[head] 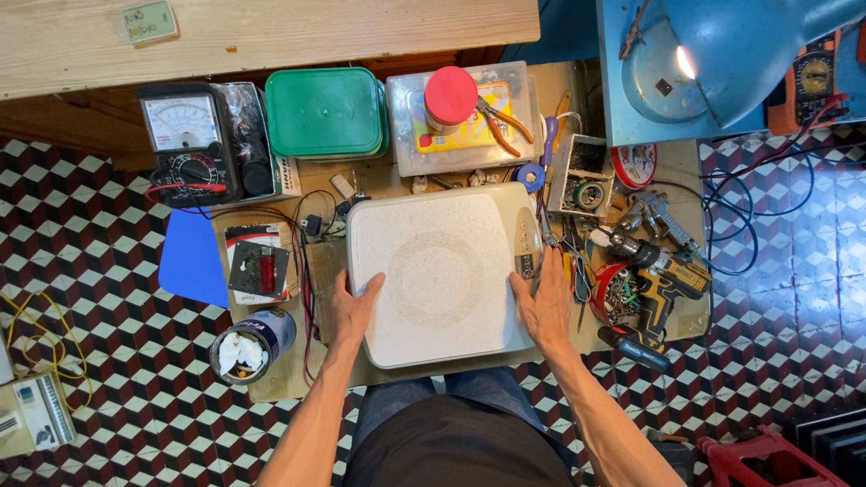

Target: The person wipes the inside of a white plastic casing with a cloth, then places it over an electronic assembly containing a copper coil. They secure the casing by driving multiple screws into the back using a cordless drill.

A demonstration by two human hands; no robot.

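A white square appliance (442, 271) with a faint ring on its top lies flat on the low work table (289, 379) in front of me. My left hand (354, 308) grips its left edge near the front corner, fingers curled over the rim. At the opposite side my right hand (547, 307) presses against the right edge, beside a narrow strip of buttons. Both hands hold the appliance from the sides.
Behind the appliance sit a green lidded box (327, 113), a clear box with a red-capped jar (450, 96) and pliers, and an analog multimeter (187, 142). A cordless drill (663, 275) and a bowl of screws lie right; a tin can (253, 345) stands front left.
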